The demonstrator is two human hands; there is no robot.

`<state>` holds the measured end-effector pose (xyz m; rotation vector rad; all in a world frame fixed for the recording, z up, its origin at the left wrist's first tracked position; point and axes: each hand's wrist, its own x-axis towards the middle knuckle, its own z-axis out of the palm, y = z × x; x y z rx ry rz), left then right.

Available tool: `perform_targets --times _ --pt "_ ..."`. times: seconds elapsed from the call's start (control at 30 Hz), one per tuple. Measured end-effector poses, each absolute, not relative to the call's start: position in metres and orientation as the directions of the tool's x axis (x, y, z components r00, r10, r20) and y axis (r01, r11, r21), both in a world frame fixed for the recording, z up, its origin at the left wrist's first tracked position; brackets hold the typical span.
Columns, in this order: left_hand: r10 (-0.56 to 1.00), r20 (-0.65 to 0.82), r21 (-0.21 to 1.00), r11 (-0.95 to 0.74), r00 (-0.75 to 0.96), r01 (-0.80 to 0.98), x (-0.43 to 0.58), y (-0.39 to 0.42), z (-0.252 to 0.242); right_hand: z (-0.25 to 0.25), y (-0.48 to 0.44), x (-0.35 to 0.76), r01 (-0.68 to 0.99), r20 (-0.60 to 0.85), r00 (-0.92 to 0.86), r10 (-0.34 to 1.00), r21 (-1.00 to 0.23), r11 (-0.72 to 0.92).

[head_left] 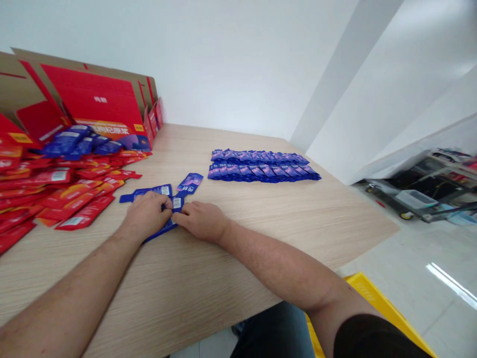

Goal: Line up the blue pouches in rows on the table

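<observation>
Two hands [175, 214] are pinching a joined strip of blue sachets [147, 191] on the wooden table [194, 278], its middle hidden beneath them; about three lengths are showing, count uncertain.

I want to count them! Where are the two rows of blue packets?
In the head view, the two rows of blue packets lie on the wooden table, right of centre, beyond the right hand, with red packets heaped far left.
</observation>
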<state>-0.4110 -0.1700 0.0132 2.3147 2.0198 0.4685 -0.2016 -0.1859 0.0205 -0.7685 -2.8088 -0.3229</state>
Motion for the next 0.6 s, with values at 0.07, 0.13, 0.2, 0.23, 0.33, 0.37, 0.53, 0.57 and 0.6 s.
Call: perform_targets --times 0.07,0.13,0.2,0.23,0.33,0.37,0.53,0.57,0.6 --pt "0.975 0.194 0.24 -0.156 0.11 0.958 -0.412 -0.169 0.014 0.022 -0.189 -0.2 0.499 0.277 -0.853 0.443 0.18 0.848" --pt "0.977 0.18 0.261 -0.161 0.116 0.952 -0.414 -0.167 0.015 0.024 -0.19 -0.198 0.464 0.3 -0.867 0.398 0.192 0.865" --pt "0.976 0.17 0.277 -0.178 0.135 0.944 -0.417 -0.166 0.017 0.027 -0.192 -0.193 0.437 0.331 -0.871 0.363 0.184 0.88" --pt "0.975 0.169 0.285 -0.19 0.146 0.94 -0.418 -0.166 0.018 0.029 -0.193 -0.189 0.432 0.349 -0.867 0.355 0.171 0.886" --pt "0.973 0.174 0.305 -0.2 0.152 0.931 -0.419 -0.166 0.021 0.038 -0.2 -0.169 0.455 0.412 -0.823 0.39 0.067 0.888" --pt "0.974 0.176 0.307 -0.194 0.145 0.932 -0.419 -0.166 0.021 0.042 -0.203 -0.16 0.475 0.435 -0.793 0.427 0.001 0.88" --pt "0.97 0.194 0.271 -0.193 0.143 0.943 -0.417 -0.167 0.019 0.056 -0.217 -0.106 0.605 0.496 -0.495 0.713 -0.393 0.693" --pt "0.969 0.2 0.259 -0.195 0.145 0.946 -0.416 -0.167 0.018 0.057 -0.216 -0.095 0.625 0.485 -0.417 0.768 -0.46 0.63" --pt "0.968 0.205 0.251 -0.194 0.144 0.948 -0.416 -0.168 0.017 0.057 -0.213 -0.085 0.637 0.464 -0.341 0.818 -0.525 0.564"
